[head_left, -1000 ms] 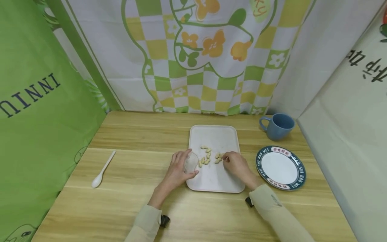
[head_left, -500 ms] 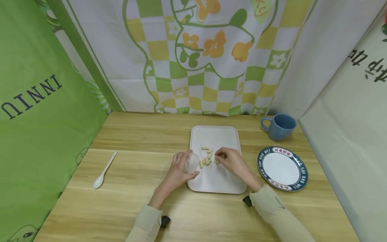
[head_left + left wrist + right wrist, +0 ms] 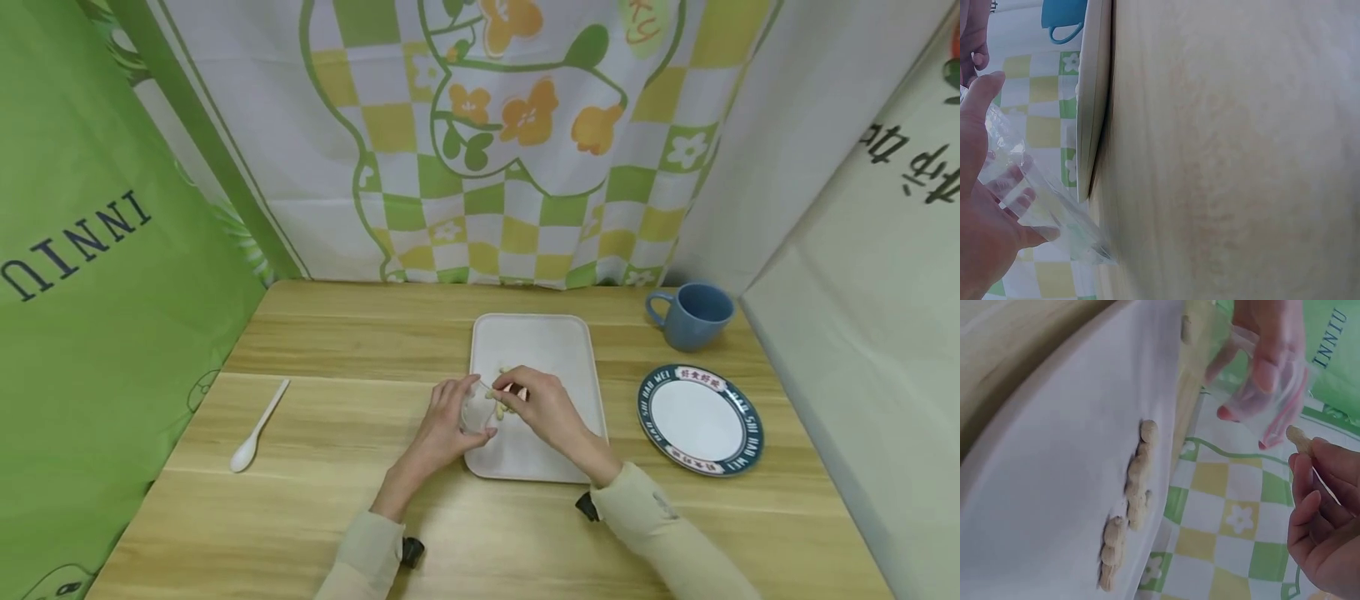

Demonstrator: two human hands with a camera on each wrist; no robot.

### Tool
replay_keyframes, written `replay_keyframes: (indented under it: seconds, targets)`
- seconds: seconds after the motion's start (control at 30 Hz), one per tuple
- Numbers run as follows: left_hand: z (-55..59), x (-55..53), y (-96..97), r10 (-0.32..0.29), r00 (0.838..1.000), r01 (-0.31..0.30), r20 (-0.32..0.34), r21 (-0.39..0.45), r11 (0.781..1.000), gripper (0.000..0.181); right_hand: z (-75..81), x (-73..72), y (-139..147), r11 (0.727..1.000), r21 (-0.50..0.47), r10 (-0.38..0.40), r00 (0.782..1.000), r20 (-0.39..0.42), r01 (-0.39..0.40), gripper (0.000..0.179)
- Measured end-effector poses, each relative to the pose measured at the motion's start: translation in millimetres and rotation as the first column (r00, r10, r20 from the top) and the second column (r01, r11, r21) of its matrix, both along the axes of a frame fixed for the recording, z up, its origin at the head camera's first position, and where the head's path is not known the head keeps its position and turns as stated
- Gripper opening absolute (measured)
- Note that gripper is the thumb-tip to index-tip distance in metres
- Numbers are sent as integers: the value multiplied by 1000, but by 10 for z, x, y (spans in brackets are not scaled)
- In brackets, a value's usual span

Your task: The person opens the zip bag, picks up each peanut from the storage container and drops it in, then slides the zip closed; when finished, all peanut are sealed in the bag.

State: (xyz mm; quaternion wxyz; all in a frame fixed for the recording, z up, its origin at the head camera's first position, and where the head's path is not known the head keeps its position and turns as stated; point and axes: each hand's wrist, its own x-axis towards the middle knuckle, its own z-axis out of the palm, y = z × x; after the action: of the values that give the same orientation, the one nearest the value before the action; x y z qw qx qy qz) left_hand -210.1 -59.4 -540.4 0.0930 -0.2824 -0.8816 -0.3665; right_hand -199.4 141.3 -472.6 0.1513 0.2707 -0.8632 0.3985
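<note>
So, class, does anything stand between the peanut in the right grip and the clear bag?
Nothing visible does. The right grip pinches the peanut close to the edge of the clear bag, which the left grip holds. The loose peanuts lie below on the tray, not between them.

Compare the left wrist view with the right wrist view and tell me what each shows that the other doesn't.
Only the left wrist view shows the blue handled mug.

Only the right wrist view shows the knobbly tan peanut in the grip of the right hand, and the dark INNIU lettering on green cloth.

Both show the clear plastic bag held by the left hand, part of the right hand, the white rectangular tray, the wood-grain table and the green-and-yellow checked cloth.
</note>
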Motion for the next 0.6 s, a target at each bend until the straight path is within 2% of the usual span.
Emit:
replay_keyframes:
  seconds: [0.27, 0.47, 0.6]
  targets:
    - [2, 13, 8, -4, 1000, 4, -10, -10, 1000, 82, -119, 26, -116, 998, 60, 29, 997, -70, -25, 13]
    - [-19, 34, 6, 0, 999, -1, -34, -23, 1000, 81, -168, 37, -154, 996, 69, 64, 996, -69, -59, 14]
    - [-25, 25, 23, -1, 999, 0, -35, -35, 999, 82, -149, 24, -115, 997, 66, 50, 997, -58, -46, 11]
